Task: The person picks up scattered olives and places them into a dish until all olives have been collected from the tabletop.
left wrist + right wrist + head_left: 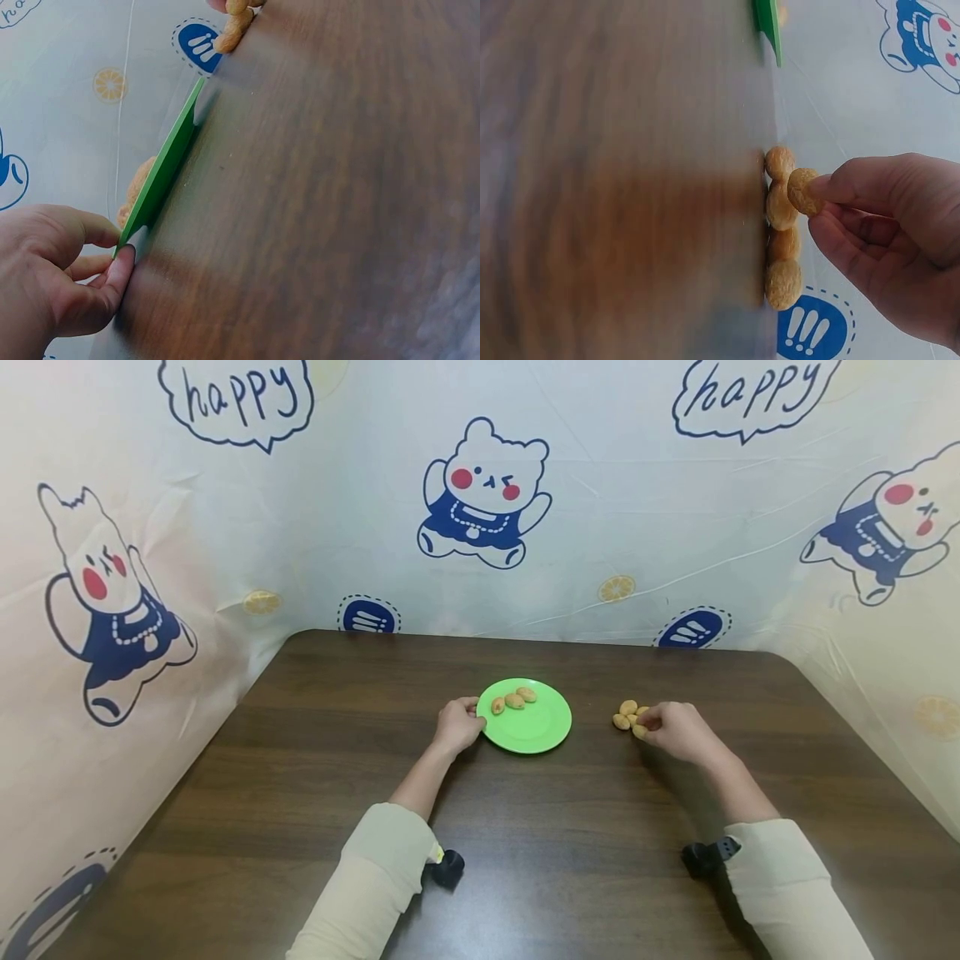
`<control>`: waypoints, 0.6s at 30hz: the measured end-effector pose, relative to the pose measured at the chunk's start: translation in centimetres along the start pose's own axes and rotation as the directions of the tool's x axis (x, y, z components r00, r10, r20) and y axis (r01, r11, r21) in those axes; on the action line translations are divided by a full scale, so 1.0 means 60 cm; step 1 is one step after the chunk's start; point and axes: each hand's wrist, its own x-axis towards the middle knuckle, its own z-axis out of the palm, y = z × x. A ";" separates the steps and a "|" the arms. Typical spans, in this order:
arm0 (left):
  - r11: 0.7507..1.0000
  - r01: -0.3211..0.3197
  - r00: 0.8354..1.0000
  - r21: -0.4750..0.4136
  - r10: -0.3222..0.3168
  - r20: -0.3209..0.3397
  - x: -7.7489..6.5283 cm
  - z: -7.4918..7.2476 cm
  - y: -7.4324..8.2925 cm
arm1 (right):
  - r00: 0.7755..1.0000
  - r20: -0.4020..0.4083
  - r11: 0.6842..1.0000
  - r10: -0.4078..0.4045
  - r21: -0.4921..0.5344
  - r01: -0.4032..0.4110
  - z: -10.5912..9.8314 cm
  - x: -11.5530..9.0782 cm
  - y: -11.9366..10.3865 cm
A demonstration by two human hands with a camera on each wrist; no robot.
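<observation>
A green plate [536, 731] lies on the table with 3 unshelled peanuts [514, 701] on its upper left part. My left hand [459, 725] pinches the plate's left rim between thumb and fingers; the left wrist view has the plate [169, 176] edge-on. To the right of the plate, my right hand [682, 731] is over a small group of peanuts [621, 722]. In the right wrist view, thumb and fingers pinch one peanut [804, 191], close beside several others [783, 285] on the table. The right hand hides some of the group in the head view.
The brown wooden table [555, 827] reaches back to a patterned cloth [600, 510] that hangs behind it and along both sides. A dark wrist device [447, 869] sits at the left cuff, another black device [705, 858] at the right cuff.
</observation>
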 end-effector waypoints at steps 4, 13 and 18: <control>1.000 0.001 1.000 0.004 -0.001 0.001 0.000 0.000 0.000 | 1.000 -0.018 1.000 -0.007 0.009 0.007 0.005 0.005 -0.006; 1.000 0.005 1.000 -0.008 -0.005 -0.007 0.001 0.001 -0.001 | 0.999 -0.028 0.999 -0.025 0.021 0.026 0.016 0.015 -0.018; 1.000 0.008 1.000 -0.010 -0.008 -0.003 0.001 0.001 -0.001 | 0.998 -0.043 0.998 -0.056 0.011 0.056 0.020 0.019 -0.024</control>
